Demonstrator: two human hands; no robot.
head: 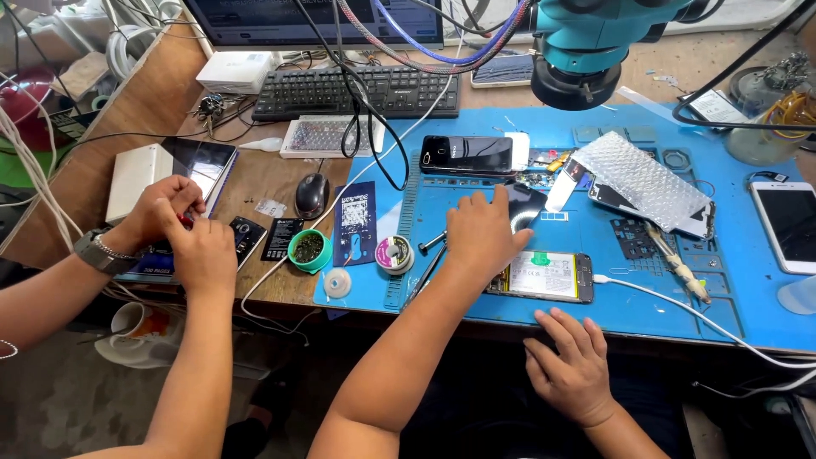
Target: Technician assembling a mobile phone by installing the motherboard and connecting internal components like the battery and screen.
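Left hand (pixel 483 231) resting flat, fingers spread, touching opened phone (pixel 544 276) at its 10 o'clock; right hand (pixel 571 367) lying open, empty, at phone's 6 o'clock, on blue mat (pixel 646 310) edge

Around left hand (pixel 484 231): hemmed by opened phone (pixel 544 276) to the right, black phone (pixel 467 155) above, solder reel (pixel 393 253) and tweezers (pixel 422 276) to the left
Around right hand (pixel 571 367): at front edge of blue mat (pixel 646 314), bare mat just ahead, white cable (pixel 680 306) crossing to the right
Overhead: microscope head (pixel 586 51) low above mat's far half
Mat right side: crowded with bubble wrap (pixel 646 178), white phone (pixel 786 225)
Left bench: taken up by a co-worker's hands (pixel 187 229)
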